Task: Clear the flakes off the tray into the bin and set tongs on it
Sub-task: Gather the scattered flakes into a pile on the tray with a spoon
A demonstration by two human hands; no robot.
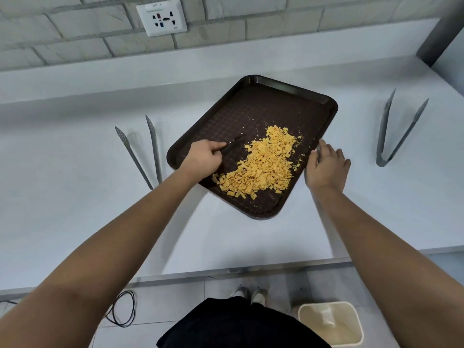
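A dark brown tray (pixel 261 104) lies at an angle on the white counter. A heap of orange-yellow flakes (pixel 263 164) covers its near right part. My left hand (pixel 204 156) rests over the tray's left side, shut on a dark, blurred tool (pixel 233 144) that points toward the flakes. My right hand (pixel 326 164) touches the tray's right rim, fingers spread. One pair of grey tongs (pixel 143 151) lies left of the tray, another pair of grey tongs (pixel 396 131) right of it. A cream bin (pixel 331 322) with its lid shut stands on the floor below the counter.
The counter's front edge (pixel 226 270) runs across the lower part of the view. A wall socket (pixel 162 20) sits on the brick wall behind. A black cable (pixel 123 310) loops on the floor at left. My shoes (pixel 248 295) show beside the bin.
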